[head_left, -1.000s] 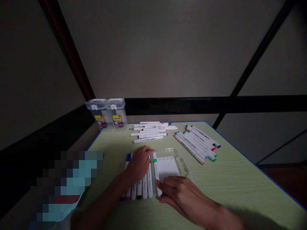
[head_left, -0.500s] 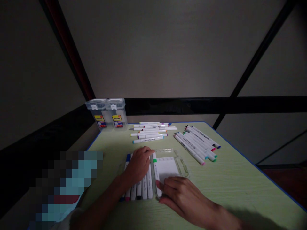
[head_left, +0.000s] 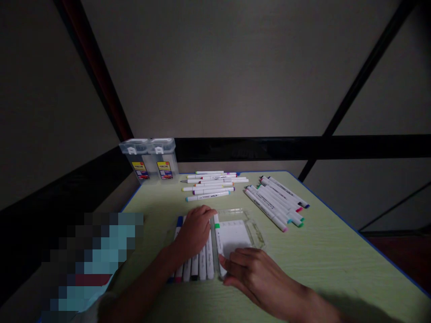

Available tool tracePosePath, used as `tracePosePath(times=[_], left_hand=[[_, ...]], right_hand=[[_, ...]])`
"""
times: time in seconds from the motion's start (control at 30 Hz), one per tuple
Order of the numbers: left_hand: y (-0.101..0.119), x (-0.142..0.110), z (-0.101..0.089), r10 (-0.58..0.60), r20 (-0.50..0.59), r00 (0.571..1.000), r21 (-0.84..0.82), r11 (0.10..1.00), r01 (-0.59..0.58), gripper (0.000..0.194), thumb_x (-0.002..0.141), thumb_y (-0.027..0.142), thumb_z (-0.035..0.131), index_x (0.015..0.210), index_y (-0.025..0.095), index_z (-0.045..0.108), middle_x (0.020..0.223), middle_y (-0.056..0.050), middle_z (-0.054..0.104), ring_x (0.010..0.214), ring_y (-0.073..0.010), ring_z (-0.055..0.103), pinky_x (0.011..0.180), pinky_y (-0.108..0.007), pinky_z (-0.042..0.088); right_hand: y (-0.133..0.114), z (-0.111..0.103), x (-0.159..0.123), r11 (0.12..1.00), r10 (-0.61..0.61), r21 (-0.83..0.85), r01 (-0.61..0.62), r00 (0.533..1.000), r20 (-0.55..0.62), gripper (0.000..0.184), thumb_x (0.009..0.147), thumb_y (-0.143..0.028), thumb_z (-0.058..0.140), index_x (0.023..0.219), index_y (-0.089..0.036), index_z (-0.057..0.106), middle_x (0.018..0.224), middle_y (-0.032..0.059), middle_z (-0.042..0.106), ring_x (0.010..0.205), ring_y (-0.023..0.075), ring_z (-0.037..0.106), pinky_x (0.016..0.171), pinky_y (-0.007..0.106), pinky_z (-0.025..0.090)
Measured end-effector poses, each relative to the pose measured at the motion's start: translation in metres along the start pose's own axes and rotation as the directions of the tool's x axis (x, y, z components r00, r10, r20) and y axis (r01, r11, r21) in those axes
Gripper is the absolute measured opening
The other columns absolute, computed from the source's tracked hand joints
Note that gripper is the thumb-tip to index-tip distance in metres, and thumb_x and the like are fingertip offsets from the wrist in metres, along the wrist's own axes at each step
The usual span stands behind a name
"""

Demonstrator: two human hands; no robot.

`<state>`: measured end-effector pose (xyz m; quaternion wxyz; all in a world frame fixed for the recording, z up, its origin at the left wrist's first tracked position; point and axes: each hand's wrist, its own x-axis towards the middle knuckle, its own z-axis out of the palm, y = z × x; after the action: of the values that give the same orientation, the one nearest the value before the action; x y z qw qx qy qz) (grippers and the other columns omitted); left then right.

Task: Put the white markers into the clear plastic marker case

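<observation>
Hardly moved since the earlier frame, still touching the green-banded pen (head_left: 217,235) in the clear case (head_left: 232,214), low in the middle of the frame, with left hand (head_left: 198,229) up top and right hand (head_left: 257,269) down low, too hard to tell if gripping, so likely not done yet.

Dim corner, seen from where I stand: grey panelled wall (head_left: 235,89) with black trim (head_left: 269,148); pale-green, blue-edged table (head_left: 319,251) before it, markers (head_left: 208,196) laid out. Reads as a home or small office; light too poor to settle which.
</observation>
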<state>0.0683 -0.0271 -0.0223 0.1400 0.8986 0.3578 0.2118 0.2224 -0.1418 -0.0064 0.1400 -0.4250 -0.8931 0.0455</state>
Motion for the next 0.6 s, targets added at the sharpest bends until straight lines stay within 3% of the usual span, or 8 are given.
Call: tracePosePath(times=[0.33, 0.6], left_hand=[[0.0009, -0.0049, -0.0006, 0.024, -0.027, 0.999, 0.068, 0.997, -0.022, 0.041, 0.079, 0.009, 0.031, 0.117, 0.018, 0.043, 0.111, -0.006, 0.052, 0.104, -0.0180, 0.044, 0.093, -0.035, 0.034], [0.0016, -0.0031, -0.0018, 0.019, -0.008, 1.000, 0.059, 0.998, -0.019, 0.033, 0.078, 0.008, 0.033, 0.103, 0.019, 0.052, 0.101, -0.005, 0.055, 0.097, -0.0184, 0.048, 0.089, -0.035, 0.037]], right_hand=[[0.0021, 0.0033, -0.0004, 0.999, -0.006, -0.047, 0.006, 1.000, -0.005, 0.028, 0.084, -0.030, 0.049, 0.105, -0.012, 0.055, 0.078, 0.0033, 0.062, 0.069, 0.0165, 0.056, 0.061, 0.028, 0.041], [0.0002, 0.0028, 0.0004, 0.999, -0.040, -0.039, 0.038, 0.998, -0.055, 0.018, 0.085, -0.026, 0.048, 0.096, -0.016, 0.058, 0.076, 0.0012, 0.061, 0.066, 0.0156, 0.055, 0.058, 0.028, 0.041]])
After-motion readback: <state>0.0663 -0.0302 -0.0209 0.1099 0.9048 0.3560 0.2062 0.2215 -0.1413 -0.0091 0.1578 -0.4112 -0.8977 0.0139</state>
